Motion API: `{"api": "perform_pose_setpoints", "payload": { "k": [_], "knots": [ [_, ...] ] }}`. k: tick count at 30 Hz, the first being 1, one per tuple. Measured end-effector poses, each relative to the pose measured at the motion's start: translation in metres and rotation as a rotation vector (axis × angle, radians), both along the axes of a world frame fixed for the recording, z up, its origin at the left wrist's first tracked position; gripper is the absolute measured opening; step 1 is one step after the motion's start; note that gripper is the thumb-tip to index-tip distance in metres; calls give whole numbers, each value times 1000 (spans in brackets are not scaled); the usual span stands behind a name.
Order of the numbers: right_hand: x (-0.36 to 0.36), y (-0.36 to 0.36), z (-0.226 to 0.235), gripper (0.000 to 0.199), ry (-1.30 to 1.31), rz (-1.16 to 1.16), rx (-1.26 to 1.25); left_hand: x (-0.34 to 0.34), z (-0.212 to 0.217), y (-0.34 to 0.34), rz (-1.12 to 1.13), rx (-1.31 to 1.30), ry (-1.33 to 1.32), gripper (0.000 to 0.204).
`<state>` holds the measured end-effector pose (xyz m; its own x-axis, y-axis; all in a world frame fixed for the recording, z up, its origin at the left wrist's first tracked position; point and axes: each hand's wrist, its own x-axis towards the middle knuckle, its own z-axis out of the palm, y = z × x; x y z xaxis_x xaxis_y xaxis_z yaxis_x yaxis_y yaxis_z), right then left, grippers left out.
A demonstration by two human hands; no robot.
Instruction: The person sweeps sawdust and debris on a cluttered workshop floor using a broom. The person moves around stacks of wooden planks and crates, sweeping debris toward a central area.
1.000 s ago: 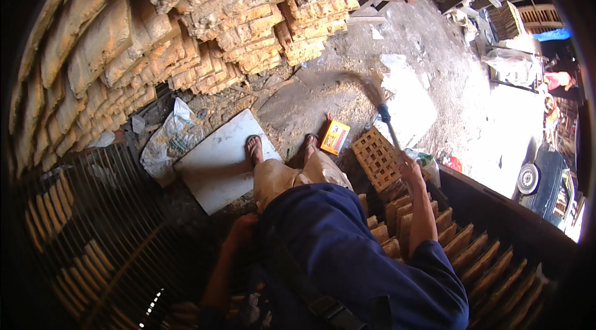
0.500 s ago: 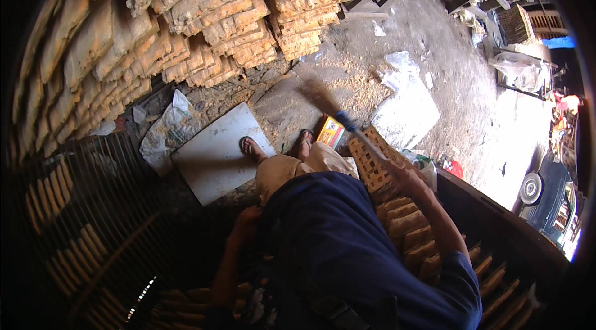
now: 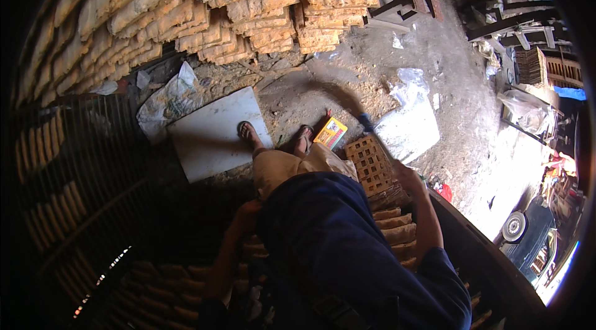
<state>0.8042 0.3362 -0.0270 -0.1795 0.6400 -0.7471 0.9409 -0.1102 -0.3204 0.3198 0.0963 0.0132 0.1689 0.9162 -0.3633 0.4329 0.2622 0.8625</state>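
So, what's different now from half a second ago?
The broom's blue binding has swung rightward, away from the yellow box. Nothing was taken up or let go: the right hand keeps its grip. The left hand stays beside the shirt; box and white board stayed put.

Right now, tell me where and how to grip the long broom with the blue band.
The broom is probably best taken by its slim handle, from the person's right: the right hand holds that end, while bristles point away from it.
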Motion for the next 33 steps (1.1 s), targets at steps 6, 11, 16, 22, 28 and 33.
{"api": "perform_pose_setpoints", "payload": {
  "k": [6,11,16,22,28,33],
  "knots": [
    [90,21,11,60,-251,-244,107,-3,-25,-3,148,-190,-225,22],
    [81,17,26,61,-234,-177,132,-9,-15,16,5,-36,-138,22],
    [31,1,34,52,-62,-128,189,-4,-12,30,-63,-2,-114,24],
    [-22,6,-16,50,56,-31,230,-12,-19,14,-111,33,21,22],
    [9,6,-29,51,-98,-181,190,-7,-13,6,-68,39,13,22],
    [60,-1,-34,62,-309,-243,209,-4,-16,4,-43,17,-23,22]
  ]
}}
